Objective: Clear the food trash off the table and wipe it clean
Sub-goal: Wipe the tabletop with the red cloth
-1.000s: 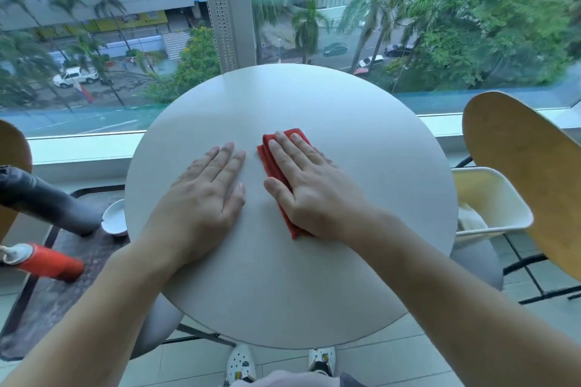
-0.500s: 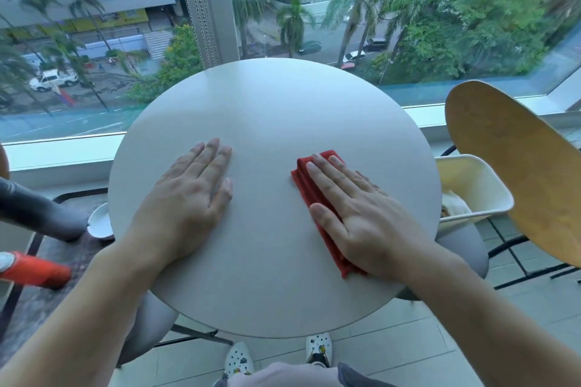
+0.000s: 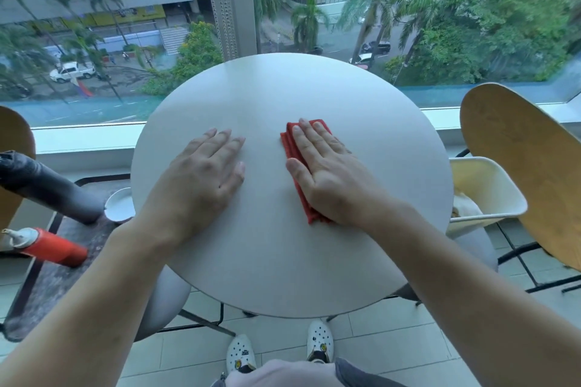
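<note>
Cloth: one folded red cloth (image 3: 297, 166) lay on the round table (image 3: 314, 261), right of centre, long axis running from 11 to 5 o'clock.
Right hand: right hand (image 3: 327, 179) lay flat on the cloth, fingers straight, pressing it and gripping nothing.
Left hand: left hand (image 3: 201, 179) rested flat on bare tabletop at 9 o'clock from the cloth, holding nothing.
Nearer hand: the right.
Count: one cloth, one table, two hands, no food trash visible on top.
Step judged: wiping.

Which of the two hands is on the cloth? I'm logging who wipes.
The right hand, pressed flat on the folded red cloth. The left hand lies flat on the bare table, apart from the cloth.
</note>
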`<action>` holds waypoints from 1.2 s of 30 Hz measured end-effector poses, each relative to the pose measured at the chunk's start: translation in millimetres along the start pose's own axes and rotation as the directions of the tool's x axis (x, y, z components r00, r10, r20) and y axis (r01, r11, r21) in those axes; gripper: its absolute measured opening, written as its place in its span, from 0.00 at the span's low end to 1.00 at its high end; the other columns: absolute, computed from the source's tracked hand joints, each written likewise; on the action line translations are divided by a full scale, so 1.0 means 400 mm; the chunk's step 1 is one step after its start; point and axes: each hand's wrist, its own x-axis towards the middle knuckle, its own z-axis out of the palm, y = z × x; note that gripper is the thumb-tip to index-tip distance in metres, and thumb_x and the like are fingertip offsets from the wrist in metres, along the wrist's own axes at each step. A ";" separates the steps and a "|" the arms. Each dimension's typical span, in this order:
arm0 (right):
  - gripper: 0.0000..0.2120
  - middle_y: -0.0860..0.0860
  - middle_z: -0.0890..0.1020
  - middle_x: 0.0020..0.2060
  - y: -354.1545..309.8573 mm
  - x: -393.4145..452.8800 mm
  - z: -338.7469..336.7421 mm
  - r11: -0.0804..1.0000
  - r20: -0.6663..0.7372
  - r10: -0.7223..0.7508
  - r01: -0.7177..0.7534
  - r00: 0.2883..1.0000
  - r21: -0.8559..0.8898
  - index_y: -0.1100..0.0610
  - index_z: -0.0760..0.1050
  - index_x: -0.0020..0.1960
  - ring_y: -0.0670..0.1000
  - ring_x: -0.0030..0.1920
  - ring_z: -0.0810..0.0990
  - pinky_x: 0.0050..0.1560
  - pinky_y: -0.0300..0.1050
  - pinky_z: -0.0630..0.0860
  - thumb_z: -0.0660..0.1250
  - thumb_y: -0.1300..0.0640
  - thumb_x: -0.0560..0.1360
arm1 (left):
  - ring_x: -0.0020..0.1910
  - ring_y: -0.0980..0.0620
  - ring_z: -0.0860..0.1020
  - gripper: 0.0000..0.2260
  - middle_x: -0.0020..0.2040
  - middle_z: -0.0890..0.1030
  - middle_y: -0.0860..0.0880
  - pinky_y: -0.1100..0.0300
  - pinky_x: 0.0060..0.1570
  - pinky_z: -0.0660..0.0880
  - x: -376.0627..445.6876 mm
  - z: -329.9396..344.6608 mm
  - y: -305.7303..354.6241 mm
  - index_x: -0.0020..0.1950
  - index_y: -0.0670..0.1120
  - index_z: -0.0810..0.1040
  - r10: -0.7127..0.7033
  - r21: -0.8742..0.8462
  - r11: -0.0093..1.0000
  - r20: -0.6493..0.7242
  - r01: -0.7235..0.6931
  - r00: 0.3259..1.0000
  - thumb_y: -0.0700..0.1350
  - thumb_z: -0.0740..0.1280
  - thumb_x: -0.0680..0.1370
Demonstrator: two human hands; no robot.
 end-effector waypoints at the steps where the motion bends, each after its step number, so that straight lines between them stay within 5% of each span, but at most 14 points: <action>1: 0.32 0.45 0.42 0.82 -0.025 0.006 0.006 1.000 0.002 -0.018 0.018 1.000 0.004 0.50 0.42 0.83 0.43 0.81 0.39 0.80 0.46 0.40 0.44 0.39 0.84 | 0.80 0.52 0.58 0.30 0.79 0.66 0.50 0.56 0.78 0.54 -0.005 -0.005 -0.003 0.79 0.51 0.67 -0.005 -0.003 1.000 -0.023 0.005 1.000 0.60 0.51 0.78; 8: 0.33 0.47 0.42 0.82 -0.175 -0.003 0.056 0.994 -0.002 -0.099 0.099 0.995 0.042 0.52 0.42 0.83 0.45 0.81 0.38 0.79 0.44 0.36 0.43 0.38 0.83 | 0.73 0.45 0.71 0.21 0.70 0.77 0.45 0.53 0.73 0.64 -0.057 -0.034 -0.021 0.72 0.46 0.76 -0.032 -0.029 0.999 -0.155 0.027 0.987 0.49 0.60 0.80; 15: 0.28 0.48 0.48 0.82 -0.188 -0.040 0.043 0.966 0.033 -0.191 0.181 0.981 0.187 0.53 0.49 0.83 0.45 0.81 0.42 0.79 0.41 0.39 0.51 0.46 0.85 | 0.65 0.49 0.78 0.19 0.64 0.81 0.49 0.58 0.68 0.70 -0.078 -0.024 0.021 0.67 0.47 0.80 -0.041 -0.129 0.992 -0.186 0.017 0.982 0.48 0.59 0.79; 18: 0.24 0.48 0.60 0.80 -0.152 -0.060 0.006 0.962 -0.002 -0.194 0.191 0.981 0.194 0.52 0.62 0.80 0.47 0.80 0.55 0.77 0.36 0.47 0.55 0.50 0.85 | 0.68 0.49 0.75 0.20 0.67 0.79 0.48 0.60 0.70 0.67 -0.078 -0.007 0.048 0.67 0.46 0.81 -0.050 -0.153 0.988 -0.177 0.022 0.983 0.49 0.59 0.79; 23: 0.21 0.47 0.70 0.75 -0.085 -0.091 -0.031 0.992 -0.082 -0.100 0.105 0.992 0.062 0.50 0.70 0.74 0.50 0.75 0.66 0.72 0.49 0.67 0.56 0.47 0.84 | 0.71 0.44 0.68 0.23 0.71 0.71 0.43 0.56 0.73 0.62 -0.073 0.017 0.112 0.71 0.43 0.77 -0.087 -0.084 0.994 -0.161 0.074 0.983 0.52 0.58 0.80; 30: 0.27 0.44 0.51 0.82 -0.010 -0.105 -0.022 1.000 0.040 -0.011 0.012 0.999 -0.015 0.44 0.54 0.81 0.47 0.81 0.47 0.80 0.47 0.51 0.50 0.40 0.83 | 0.80 0.41 0.54 0.28 0.81 0.55 0.39 0.50 0.79 0.51 -0.039 0.053 0.179 0.79 0.43 0.64 -0.098 0.075 0.991 -0.109 0.106 0.989 0.53 0.52 0.81; 36: 0.29 0.44 0.49 0.82 -0.002 -0.106 -0.015 0.999 0.036 -0.024 0.026 0.999 -0.038 0.43 0.50 0.82 0.47 0.81 0.46 0.81 0.47 0.48 0.47 0.37 0.83 | 0.82 0.45 0.39 0.31 0.83 0.40 0.43 0.53 0.76 0.35 -0.026 0.068 0.201 0.83 0.49 0.41 -0.149 0.127 0.981 0.029 0.144 0.988 0.60 0.45 0.84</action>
